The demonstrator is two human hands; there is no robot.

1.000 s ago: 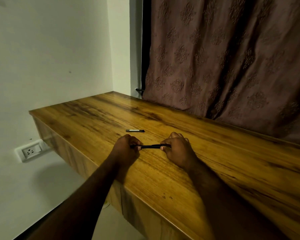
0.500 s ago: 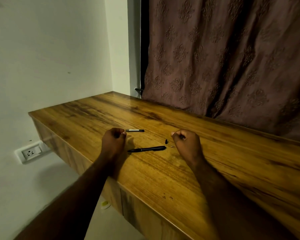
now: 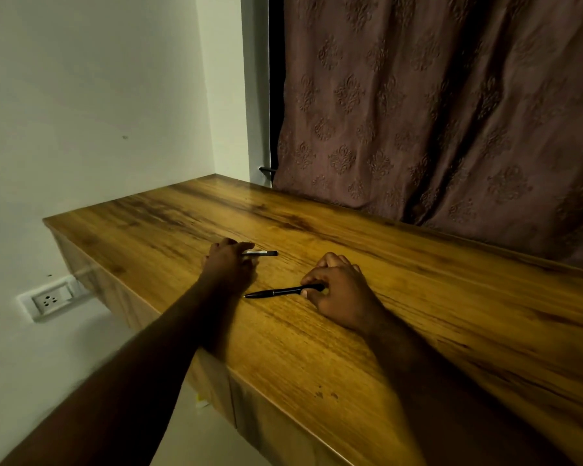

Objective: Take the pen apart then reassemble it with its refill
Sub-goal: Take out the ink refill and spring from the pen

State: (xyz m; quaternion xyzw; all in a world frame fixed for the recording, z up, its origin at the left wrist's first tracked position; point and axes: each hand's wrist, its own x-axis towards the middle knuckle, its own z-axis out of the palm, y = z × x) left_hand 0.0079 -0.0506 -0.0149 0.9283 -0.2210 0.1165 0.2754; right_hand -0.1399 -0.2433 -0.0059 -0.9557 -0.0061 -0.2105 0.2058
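The pen (image 3: 276, 292) lies on the bench (image 3: 418, 314), its rear end pinched in the right hand (image 3: 342, 294). The left hand (image 3: 228, 260) closes its fingers on a smaller dark-and-silver piece (image 3: 261, 253) farther back. Judging by that, 2 parts remain to be joined.

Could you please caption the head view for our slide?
Right hand grips the black pen on the wooden desk; left hand reaches the cap piece.
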